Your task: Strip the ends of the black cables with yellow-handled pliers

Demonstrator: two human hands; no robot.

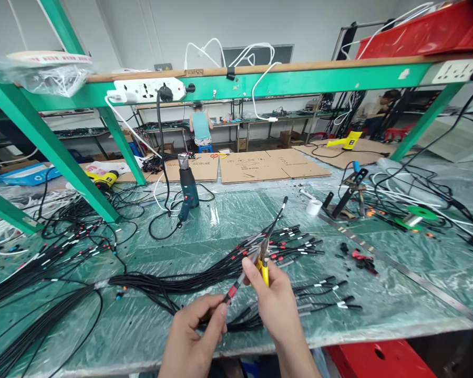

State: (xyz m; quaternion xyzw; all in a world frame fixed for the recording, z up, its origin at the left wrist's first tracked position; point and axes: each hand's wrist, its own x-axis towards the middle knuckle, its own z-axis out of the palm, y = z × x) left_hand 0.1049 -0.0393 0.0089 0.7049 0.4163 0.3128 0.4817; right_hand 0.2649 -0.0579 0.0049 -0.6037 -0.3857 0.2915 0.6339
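My left hand (195, 331) pinches a black cable (236, 286) with a red band near its end, held just above the bench. Closed around yellow-handled pliers (263, 262), my right hand (278, 304) has the jaws at the cable's bare tip. A bundle of black cables (181, 281) with red and white marked ends lies fanned out under and behind both hands on the green plastic-covered bench (220, 226).
A blue heat gun (188, 186) stands behind, plugged into a white power strip (150, 89) on the green frame. A metal ruler (398, 265), tape roll (314, 206), solder spool (418, 215) and cutter stand (349, 191) lie to the right. A person sits far behind.
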